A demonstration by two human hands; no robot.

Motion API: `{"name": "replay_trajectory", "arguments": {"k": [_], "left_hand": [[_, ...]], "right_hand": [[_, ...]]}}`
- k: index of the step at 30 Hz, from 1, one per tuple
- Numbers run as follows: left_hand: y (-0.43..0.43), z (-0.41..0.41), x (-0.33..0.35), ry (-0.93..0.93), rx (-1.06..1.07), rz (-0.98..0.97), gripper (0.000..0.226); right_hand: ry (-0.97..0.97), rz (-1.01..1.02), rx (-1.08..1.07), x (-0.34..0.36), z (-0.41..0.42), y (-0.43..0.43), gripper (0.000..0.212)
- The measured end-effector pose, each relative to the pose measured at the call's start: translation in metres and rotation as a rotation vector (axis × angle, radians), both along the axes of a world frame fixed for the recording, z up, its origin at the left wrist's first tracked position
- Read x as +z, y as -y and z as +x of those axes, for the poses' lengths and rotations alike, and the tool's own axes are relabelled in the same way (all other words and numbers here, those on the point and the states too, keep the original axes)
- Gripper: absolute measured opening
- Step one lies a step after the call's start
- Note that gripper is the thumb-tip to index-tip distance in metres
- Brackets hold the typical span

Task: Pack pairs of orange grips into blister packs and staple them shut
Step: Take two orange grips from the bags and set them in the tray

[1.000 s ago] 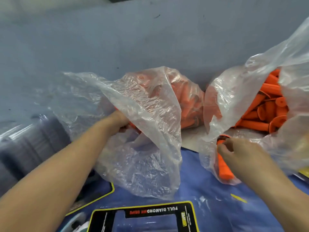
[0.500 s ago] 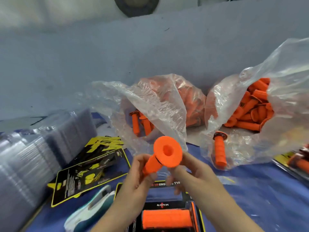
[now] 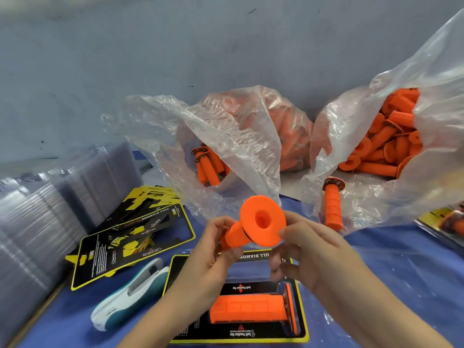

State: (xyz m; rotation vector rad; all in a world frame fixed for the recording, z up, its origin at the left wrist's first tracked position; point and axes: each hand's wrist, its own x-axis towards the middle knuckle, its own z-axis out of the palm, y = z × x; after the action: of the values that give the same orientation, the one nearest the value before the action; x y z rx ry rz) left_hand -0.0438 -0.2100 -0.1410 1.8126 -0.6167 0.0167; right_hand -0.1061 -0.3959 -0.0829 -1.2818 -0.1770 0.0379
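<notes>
You've got one orange grip held up over the near edge of the tabletop, left hand wrapped round its barrel, right hand pinching the flange. The other grip already sits in the blister pack below. Heads up: drop this one in flange-wrong-way and the pack probably won't close for stapling.

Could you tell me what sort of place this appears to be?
Probably a small packing bench: clear bags of orange grips, a stack of blister shells, printed cards and a stapler on blue cloth.
</notes>
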Motion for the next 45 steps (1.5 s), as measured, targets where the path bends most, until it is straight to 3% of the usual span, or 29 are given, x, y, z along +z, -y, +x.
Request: {"name": "replay_trajectory", "arguments": {"k": [2,6,9,11,13,17,21,26,29,32,35,39,45], "left_hand": [[-0.001,-0.001,-0.001,0.008,0.008,0.03,0.031],[-0.004,-0.005,-0.003,0.021,0.037,0.08,0.036],[-0.004,-0.007,-0.001,0.048,0.054,0.111,0.033],[-0.003,-0.01,0.001,0.103,0.067,0.17,0.031],[-0.002,-0.014,0.011,0.226,0.129,0.228,0.038],[-0.002,-0.025,0.035,0.708,0.164,0.226,0.066],[-0.001,-0.035,0.041,0.885,0.205,0.384,0.034],[-0.006,-0.033,0.041,1.036,0.336,0.525,0.026],[-0.011,-0.034,0.038,0.915,0.404,0.455,0.021],[-0.023,-0.029,0.037,0.445,0.536,0.245,0.015],[-0.04,-0.019,0.023,0.087,0.616,0.238,0.028],[-0.04,-0.02,0.007,-0.063,0.627,0.401,0.042],[-0.032,-0.017,-0.003,-0.133,0.607,0.514,0.043]], "right_hand": [[-0.028,-0.009,-0.024,-0.001,0.001,0.001,0.02],[-0.046,-0.062,-0.088,-0.003,-0.002,0.001,0.032],[-0.054,-0.101,-0.127,-0.003,-0.002,0.002,0.014],[-0.037,-0.1,-0.151,-0.003,-0.002,0.003,0.016],[0.006,-0.112,-0.167,0.0,-0.003,0.002,0.016],[0.127,-0.217,-0.228,0.004,-0.003,0.0,0.016],[0.205,-0.313,-0.241,0.007,-0.004,-0.009,0.023],[0.381,-0.652,-0.308,0.007,-0.001,-0.02,0.022],[0.415,-0.678,-0.318,0.009,0.003,-0.028,0.022],[0.39,-0.692,-0.358,0.005,0.005,-0.02,0.019],[0.308,-0.953,-0.384,-0.012,0.009,0.001,0.03],[0.186,-1.308,-0.257,-0.033,0.012,0.011,0.035],[0.201,-1.515,-0.158,-0.049,0.016,0.014,0.032]]}}
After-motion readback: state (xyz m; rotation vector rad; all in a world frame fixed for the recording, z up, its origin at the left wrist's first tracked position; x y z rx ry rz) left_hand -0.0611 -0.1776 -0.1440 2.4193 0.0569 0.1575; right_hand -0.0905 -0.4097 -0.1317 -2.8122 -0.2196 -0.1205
